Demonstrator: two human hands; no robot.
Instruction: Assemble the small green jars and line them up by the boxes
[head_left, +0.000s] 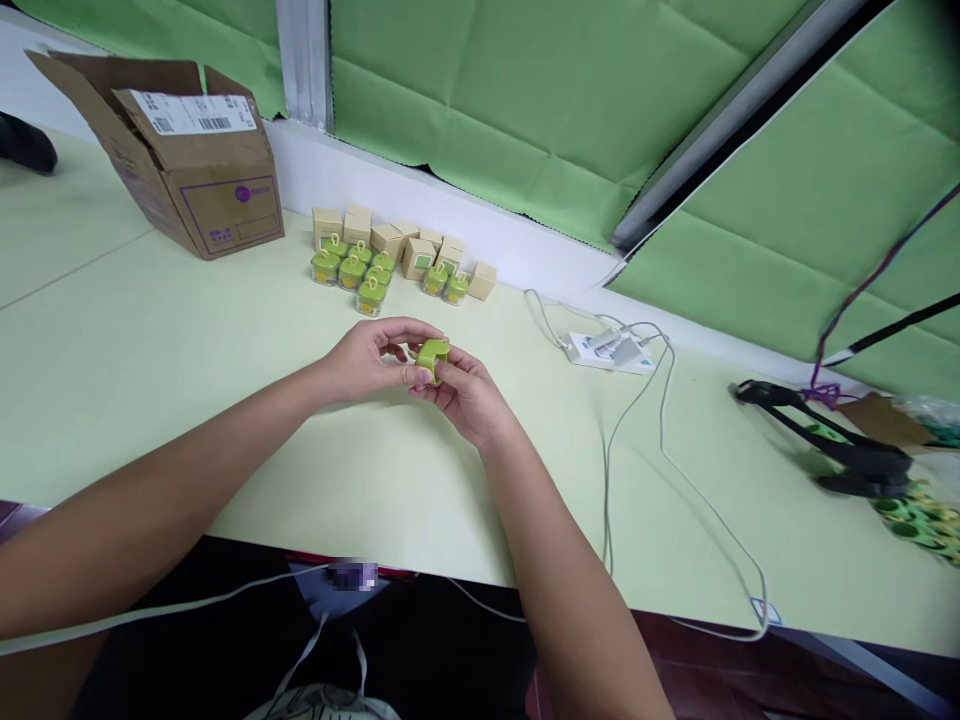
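A small green plastic lid is held up over the table between both hands, its hollow side partly showing. My left hand grips its left edge, thumb in front and fingers behind. With thumb and fingers closed, my right hand pinches the lid from the right; the fingertips partly hide it. Beyond the hands stand several small clear jars with green lids and loop handles, and two more such jars sit to their right. Several small brown boxes are lined up behind the jars.
A large opened cardboard box stands at the back left. White cables run from a power strip across the pale table and over its front edge. At the right lies a black stand-like object beside green patterned material.
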